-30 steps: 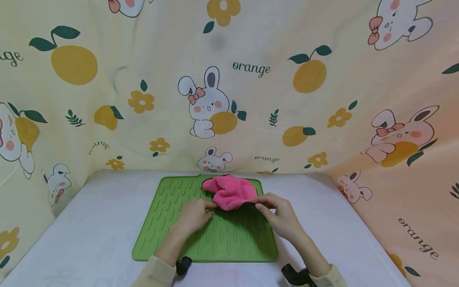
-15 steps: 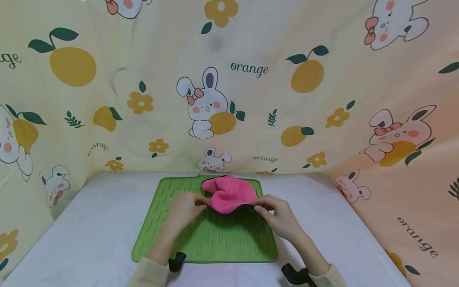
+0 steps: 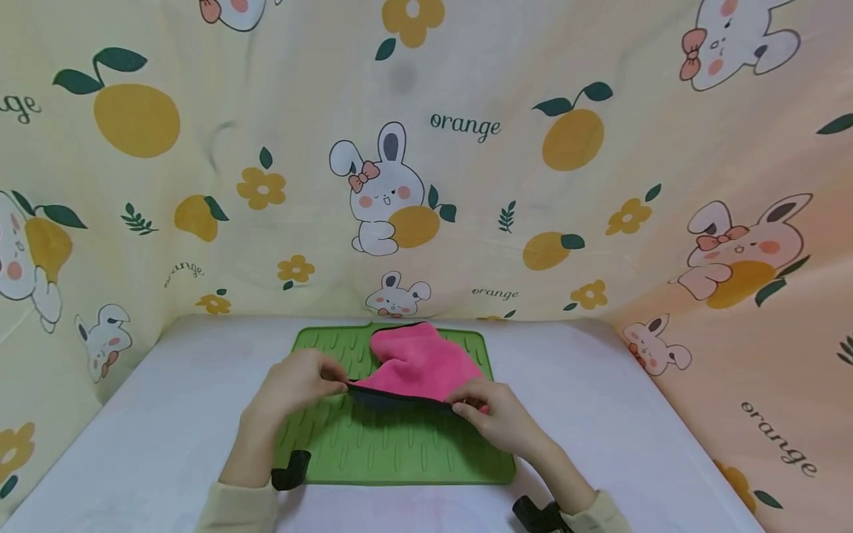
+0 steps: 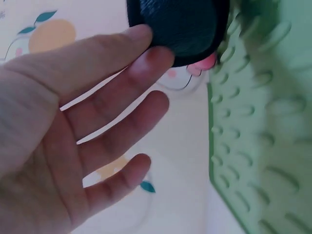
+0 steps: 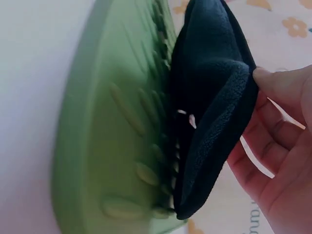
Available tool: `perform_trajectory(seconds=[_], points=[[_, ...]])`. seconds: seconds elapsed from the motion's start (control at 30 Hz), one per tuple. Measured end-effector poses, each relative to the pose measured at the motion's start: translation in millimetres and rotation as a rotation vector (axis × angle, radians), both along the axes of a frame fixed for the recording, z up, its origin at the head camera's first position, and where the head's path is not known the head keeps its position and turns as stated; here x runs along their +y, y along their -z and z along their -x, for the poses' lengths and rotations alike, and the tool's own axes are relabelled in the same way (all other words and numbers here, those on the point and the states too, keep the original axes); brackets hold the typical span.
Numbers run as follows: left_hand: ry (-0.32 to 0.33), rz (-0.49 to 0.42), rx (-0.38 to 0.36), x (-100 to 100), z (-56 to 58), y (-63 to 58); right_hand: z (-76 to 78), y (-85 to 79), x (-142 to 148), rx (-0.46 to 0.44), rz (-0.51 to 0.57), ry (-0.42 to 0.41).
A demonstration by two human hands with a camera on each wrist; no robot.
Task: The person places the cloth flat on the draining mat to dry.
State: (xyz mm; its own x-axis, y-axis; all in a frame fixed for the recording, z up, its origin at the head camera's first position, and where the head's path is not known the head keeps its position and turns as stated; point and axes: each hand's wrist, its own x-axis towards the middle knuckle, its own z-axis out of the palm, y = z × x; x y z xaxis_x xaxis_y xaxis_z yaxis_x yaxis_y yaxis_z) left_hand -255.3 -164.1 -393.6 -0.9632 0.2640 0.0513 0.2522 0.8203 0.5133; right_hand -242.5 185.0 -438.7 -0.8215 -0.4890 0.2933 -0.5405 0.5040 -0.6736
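Observation:
A pink cloth point(image 3: 426, 363) with black edging and a dark underside lies partly over the green ridged mat point(image 3: 400, 451), its near edge lifted. At the cloth's near left corner, my left hand point(image 3: 296, 381) pinches the edge between thumb and index finger; the other fingers spread loosely in the left wrist view. My right hand point(image 3: 493, 414) pinches the same edge farther right. The right wrist view shows the dark underside of the cloth point(image 5: 214, 97) hanging in a fold beside the mat. A far part of the cloth is still folded at the back left.
The mat lies on a white table point(image 3: 173, 414). Behind and at the sides hangs a curtain point(image 3: 466, 215) printed with rabbits and oranges. A black wrist mount point(image 3: 291, 471) sits on the left wrist and another point(image 3: 536, 514) on the right.
My left hand has taken the near edge and moved left, drawing it straight. The right hand has shifted slightly left and toward me along the edge. The cloth is spread wider.

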Motion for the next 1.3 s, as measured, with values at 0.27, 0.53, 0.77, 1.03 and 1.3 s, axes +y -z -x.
perform_trajectory(seconds=[0.27, 0.53, 0.77, 1.03, 1.3], points=[[0.073, -0.034, -0.159, -14, -4.6, -0.3, -2.6, 11.3, -10, -0.094, -0.098, -0.119], [0.082, 0.010, -0.212, -10, -3.9, 7.7, -1.4, 13.4, -12, -0.194, -0.153, -0.179], [0.049, -0.036, -0.260, -14, -7.2, 7.7, -2.8, 5.6, -2, -0.194, -0.120, -0.148], [-0.051, 0.060, -0.053, -8, -1.5, 24.3, -1.5, 5.7, 27, -0.061, -0.089, 0.106], [-0.014, 0.090, -0.064, -4, -2.6, 37.6, 1.9, 12.2, 48, -0.178, -0.167, 0.122]])
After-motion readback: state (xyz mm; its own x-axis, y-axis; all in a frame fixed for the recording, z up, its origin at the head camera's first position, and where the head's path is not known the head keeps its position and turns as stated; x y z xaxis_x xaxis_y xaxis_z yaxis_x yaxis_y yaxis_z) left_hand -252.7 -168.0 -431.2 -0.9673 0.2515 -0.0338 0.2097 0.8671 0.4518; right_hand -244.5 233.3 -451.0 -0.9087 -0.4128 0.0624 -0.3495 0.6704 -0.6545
